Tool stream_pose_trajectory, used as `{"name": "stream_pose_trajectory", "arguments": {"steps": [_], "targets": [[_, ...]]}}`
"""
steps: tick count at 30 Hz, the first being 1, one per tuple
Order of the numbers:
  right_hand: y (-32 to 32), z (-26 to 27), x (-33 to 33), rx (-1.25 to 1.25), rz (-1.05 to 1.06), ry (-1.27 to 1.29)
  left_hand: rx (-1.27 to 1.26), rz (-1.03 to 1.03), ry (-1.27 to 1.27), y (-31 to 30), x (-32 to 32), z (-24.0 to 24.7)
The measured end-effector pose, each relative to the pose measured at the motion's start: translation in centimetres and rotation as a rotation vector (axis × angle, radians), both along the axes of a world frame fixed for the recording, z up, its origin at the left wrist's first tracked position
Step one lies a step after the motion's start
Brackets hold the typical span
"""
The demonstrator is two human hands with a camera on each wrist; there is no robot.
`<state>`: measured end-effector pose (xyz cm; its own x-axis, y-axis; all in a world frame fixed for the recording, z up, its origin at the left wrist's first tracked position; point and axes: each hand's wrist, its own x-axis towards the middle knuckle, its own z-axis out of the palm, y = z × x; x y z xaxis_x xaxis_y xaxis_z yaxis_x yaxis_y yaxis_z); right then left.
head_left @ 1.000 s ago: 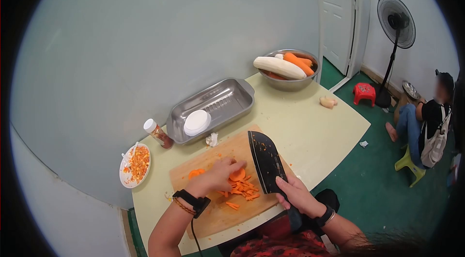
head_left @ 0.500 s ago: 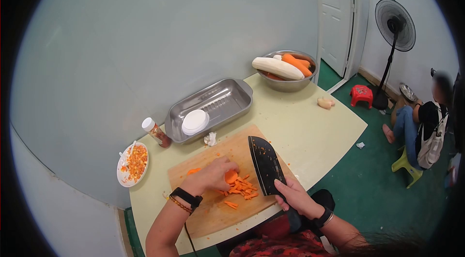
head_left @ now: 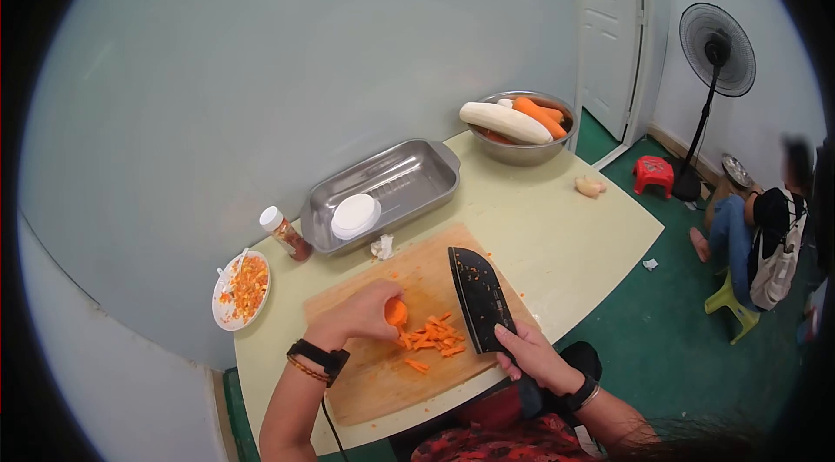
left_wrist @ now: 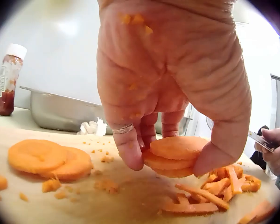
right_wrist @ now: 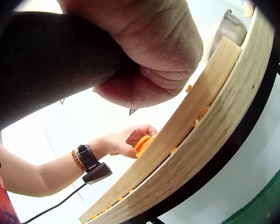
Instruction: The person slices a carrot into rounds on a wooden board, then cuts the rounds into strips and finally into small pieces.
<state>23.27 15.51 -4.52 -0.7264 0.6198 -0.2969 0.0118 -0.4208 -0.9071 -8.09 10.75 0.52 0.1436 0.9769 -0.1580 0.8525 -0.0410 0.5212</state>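
1. Left hand (head_left: 365, 312): thumb and fingers grip a small stack of carrot slices (left_wrist: 175, 154) by its edges, over the board (head_left: 383, 392). Contact between stack and board cannot be determined.
2. Right hand (head_left: 532, 353): fingers curled round the black handle of the cleaver (head_left: 478, 298); thumb against the base of the blade. The blade is over the right part of the board and hides part of it.
3. Carrot sticks (head_left: 432, 337): in a loose pile on the board, between the held stack and the cleaver. A few lie apart, nearer the wearer.
4. Loose slices (left_wrist: 45, 160): two, overlapping, flat on the board beside the left hand, with crumbs around them. In the head view the left hand blocks them.
5. Beyond the board: tissue (head_left: 382, 246) just past its far edge; metal tray (head_left: 413, 182) with a round white item (head_left: 355, 217) inside; white-capped bottle (head_left: 285, 234), upright, beside the tray.
6. Left end of table (head_left: 600, 240): plate (head_left: 219, 310) of diced orange and yellow food, with a white spoon (head_left: 241, 262).
7. Far right corner: metal bowl (head_left: 522, 154) holding whole carrots (head_left: 541, 116) and a long white vegetable (head_left: 504, 121); a pale chunk (head_left: 590, 187) rests nearby.
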Motion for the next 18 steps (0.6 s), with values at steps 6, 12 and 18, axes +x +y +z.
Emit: {"name": "stream_pose_trajectory", "arguments": {"steps": [6, 12, 18], "targets": [[-0.2, 0.0, -0.6, 0.115, 0.214, -0.109, 0.010, 0.190, 0.232, -4.3, -3.6, 2.1], [-1.6, 2.7, -1.8, 0.395, 0.531, -0.155, -0.084, 0.366, 0.301, -7.2, -6.6, -0.2], [-2.6, 2.7, -3.2, 0.767, 0.761, -0.229, -0.144, 0.458, 0.222, -7.5, -6.7, -0.7]]}}
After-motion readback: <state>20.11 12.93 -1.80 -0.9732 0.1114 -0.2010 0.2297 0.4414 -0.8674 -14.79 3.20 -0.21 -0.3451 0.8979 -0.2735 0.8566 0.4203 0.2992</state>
